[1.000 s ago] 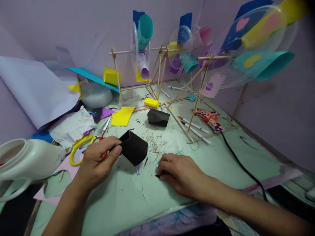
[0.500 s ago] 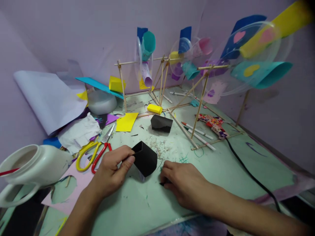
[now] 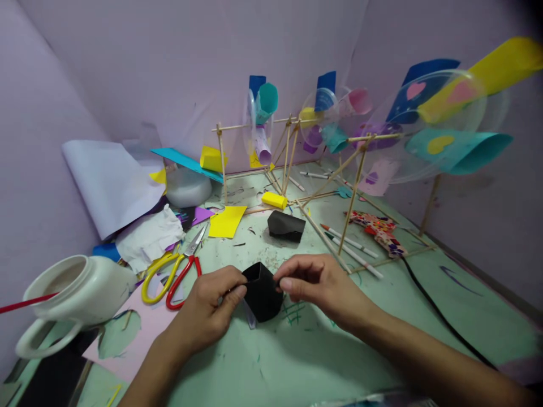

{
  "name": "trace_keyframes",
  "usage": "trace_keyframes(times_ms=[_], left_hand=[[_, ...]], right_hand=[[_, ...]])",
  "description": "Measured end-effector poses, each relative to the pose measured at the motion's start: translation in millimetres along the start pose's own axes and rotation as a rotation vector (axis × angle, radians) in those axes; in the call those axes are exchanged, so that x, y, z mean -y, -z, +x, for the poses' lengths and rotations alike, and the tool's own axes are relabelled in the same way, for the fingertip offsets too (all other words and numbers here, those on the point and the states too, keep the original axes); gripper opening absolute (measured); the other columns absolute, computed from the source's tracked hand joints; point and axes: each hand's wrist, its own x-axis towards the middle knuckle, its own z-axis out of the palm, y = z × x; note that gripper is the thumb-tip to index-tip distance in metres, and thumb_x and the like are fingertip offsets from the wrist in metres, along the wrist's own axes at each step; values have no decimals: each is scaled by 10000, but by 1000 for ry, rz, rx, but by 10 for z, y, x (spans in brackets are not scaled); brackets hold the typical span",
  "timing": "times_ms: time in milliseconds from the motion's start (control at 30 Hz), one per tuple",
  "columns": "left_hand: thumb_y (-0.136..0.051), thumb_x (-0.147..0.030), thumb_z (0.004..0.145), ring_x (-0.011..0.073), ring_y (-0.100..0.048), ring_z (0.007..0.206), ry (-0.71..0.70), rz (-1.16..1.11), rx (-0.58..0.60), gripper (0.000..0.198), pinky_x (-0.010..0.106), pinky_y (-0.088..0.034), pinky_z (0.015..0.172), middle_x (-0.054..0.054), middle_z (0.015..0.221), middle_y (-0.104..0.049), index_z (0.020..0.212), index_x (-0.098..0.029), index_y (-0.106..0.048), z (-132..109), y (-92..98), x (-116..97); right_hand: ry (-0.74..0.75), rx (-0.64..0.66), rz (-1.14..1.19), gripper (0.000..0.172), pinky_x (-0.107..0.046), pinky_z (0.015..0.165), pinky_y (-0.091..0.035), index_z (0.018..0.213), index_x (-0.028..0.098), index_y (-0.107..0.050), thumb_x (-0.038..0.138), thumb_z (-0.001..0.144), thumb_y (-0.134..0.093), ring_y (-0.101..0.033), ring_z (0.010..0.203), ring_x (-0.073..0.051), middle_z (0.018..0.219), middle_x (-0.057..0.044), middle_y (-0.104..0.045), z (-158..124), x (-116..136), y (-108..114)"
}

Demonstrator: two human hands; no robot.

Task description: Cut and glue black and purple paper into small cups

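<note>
My left hand point(image 3: 218, 305) pinches the near-left rim of a small folded black paper box point(image 3: 263, 294), which tilts with its open top facing up. At the box's right side is my right hand point(image 3: 311, 282), thumb and fingertips closed on a small black piece that mostly hides between them. Whether that piece touches the box I cannot tell. Beyond the hands lies a rolled black paper tube point(image 3: 286, 226). Scissors point(image 3: 182, 268) with one yellow and one red handle rest left of my left hand, blades pointing away.
A white mug point(image 3: 85, 299) lies tipped at the left with a red stick in it. Yellow paper point(image 3: 228, 221) and a small yellow roll point(image 3: 274, 200) lie ahead. Stick frames point(image 3: 354, 198) carry paper-cup wheels. A glue gun in patterned cloth point(image 3: 377, 229) trails a black cord point(image 3: 441, 316).
My right hand has risen from the tabletop to the box's right side, carrying the small black piece. My left hand keeps its pinch on the box. The camera view has shifted slightly.
</note>
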Motion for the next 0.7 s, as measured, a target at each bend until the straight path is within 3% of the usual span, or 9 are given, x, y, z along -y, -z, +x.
trace_keyframes(times_ms=[67,167,267,400,533,700], left_hand=[[-411,-201,857,135,-563,670,17,-16,25,175,251,-440,611,39,739,-619,789,-166,-568,7,-7,6],[-414,-192,850,133,-552,665,33,-23,35,170,252,-429,607,34,731,-608,793,-163,-572,10,-24,20],[-412,-187,846,140,-548,662,51,-30,29,183,260,-426,610,36,727,-600,779,-163,-580,11,-44,25],[-407,-195,853,152,-557,722,54,-68,12,201,275,-442,661,51,791,-592,778,-162,-590,23,-65,5],[-413,-164,845,157,-557,807,53,-86,-13,181,285,-451,732,66,896,-575,799,-164,-589,41,-69,-16],[-425,-134,840,172,-538,947,26,-140,-42,185,301,-438,823,81,1025,-548,888,-176,-598,66,-94,-47]], right_hand=[[-17,-31,50,134,-233,543,-435,747,168,-667,267,657,-666,-541,539,-100,631,-1,-638,98,-23,-12],[93,-68,-70,94,-279,631,-454,681,173,-691,255,636,-691,-577,656,-139,685,-25,-641,191,-94,-36],[188,-97,-196,45,-339,742,-455,634,193,-707,229,610,-716,-589,837,-192,903,-66,-636,232,-135,-33],[167,-19,-206,46,-435,933,-366,653,231,-725,241,609,-737,-518,1092,-253,1196,-67,-571,271,-139,6],[132,40,-168,68,-423,936,-382,691,225,-734,227,624,-724,-585,1011,-238,1049,-69,-658,294,-146,24],[198,-2,-210,69,-366,849,-457,668,233,-732,181,634,-702,-636,841,-195,877,-45,-689,264,-149,7]])
